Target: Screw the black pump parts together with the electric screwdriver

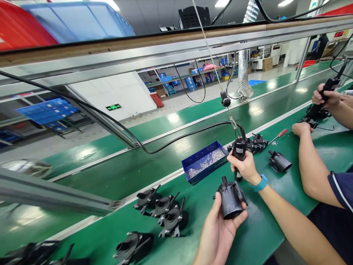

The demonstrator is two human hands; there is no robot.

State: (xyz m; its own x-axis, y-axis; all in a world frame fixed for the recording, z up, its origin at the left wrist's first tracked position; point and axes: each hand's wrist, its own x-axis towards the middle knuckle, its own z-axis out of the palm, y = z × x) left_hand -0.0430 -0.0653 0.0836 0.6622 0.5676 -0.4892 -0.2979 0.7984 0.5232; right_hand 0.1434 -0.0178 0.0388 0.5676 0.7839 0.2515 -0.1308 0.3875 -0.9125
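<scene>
My left hand (220,230) holds a black cylindrical part (231,200), its thumb on one side and fingers on the other. A narrow spout points up from the part, and its wide end faces down toward me. Just behind it, my right hand (245,167) is wrapped round a black electric screwdriver (239,150), which hangs upright from a cord. The screwdriver's lower end is beside the part; whether they touch I cannot tell. A blue tray (202,162) of small metal screws lies to the left of the screwdriver.
Several black assemblies (171,221) stand on the green bench (193,246) at left, more behind the screwdriver. Another black part (280,161) and a red-handled screwdriver (281,133) lie right. A co-worker's hands (327,95) hold a tool at far right. A metal rail crosses above.
</scene>
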